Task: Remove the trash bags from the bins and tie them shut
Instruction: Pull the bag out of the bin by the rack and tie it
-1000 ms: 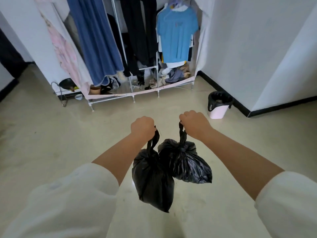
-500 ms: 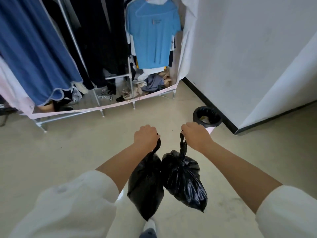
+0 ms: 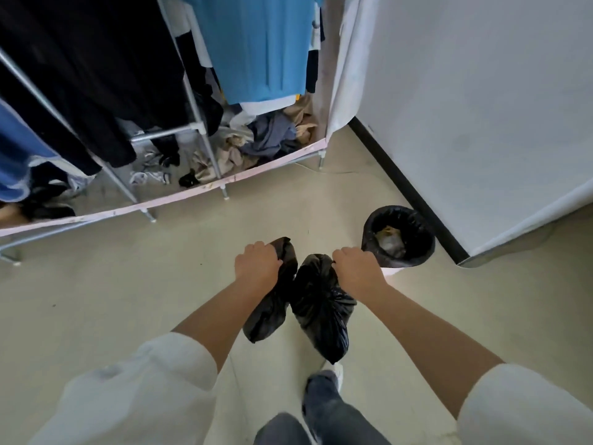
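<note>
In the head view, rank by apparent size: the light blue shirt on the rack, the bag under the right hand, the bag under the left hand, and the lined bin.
1. light blue shirt, cropped at top
2. right-hand bag
3. left-hand bag and lined bin: look alike, unranked.

Ahead of you stands a metal clothes rack (image 3: 199,101) hung with a blue shirt (image 3: 256,49) and dark garments (image 3: 96,59). Crumpled clothes (image 3: 266,136) lie heaped on its base. A white wall (image 3: 475,107) with black skirting (image 3: 407,191) rises on your right.

A home bedroom corner: a metal-framed fabric wardrobe (image 3: 192,130) with hanging shirts, heaped clothes (image 3: 266,139), and a lined wastebasket (image 3: 398,236) by the wall.
</note>
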`<state>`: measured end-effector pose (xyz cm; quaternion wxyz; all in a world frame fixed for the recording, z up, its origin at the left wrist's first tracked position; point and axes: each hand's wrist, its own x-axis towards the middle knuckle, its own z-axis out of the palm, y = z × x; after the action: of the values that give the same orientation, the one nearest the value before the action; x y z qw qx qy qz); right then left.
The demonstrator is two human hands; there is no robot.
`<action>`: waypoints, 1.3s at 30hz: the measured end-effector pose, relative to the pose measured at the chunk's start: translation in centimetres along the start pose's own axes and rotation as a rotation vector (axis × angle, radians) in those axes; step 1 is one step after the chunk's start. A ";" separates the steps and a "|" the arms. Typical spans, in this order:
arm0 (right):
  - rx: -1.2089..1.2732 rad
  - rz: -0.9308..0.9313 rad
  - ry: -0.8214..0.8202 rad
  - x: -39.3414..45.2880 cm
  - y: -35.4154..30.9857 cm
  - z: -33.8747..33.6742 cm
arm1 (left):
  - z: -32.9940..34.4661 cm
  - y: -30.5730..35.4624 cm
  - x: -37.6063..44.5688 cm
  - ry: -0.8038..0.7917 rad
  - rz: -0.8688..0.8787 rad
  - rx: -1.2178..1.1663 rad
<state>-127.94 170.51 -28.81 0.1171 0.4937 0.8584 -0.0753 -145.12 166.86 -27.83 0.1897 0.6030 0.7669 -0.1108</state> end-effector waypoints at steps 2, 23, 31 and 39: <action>0.011 0.003 -0.061 3.9 2.0 0.7 | 0.2 0.4 4.6 -0.048 -0.045 -0.020; 0.360 0.345 -0.454 40.7 14.8 15.4 | 9.0 2.2 43.0 -0.380 -0.211 0.003; 0.352 0.248 -0.543 44.5 16.7 20.7 | 14.2 4.1 46.1 -0.451 -0.318 -0.030; 0.215 0.218 -0.572 41.0 26.2 18.5 | 12.9 12.7 45.6 -0.421 -0.248 -0.131</action>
<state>-122.87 213.16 -58.25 0.3082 0.5510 0.7199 -0.2882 -139.94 205.15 -58.13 0.3689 0.4546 0.7840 -0.2063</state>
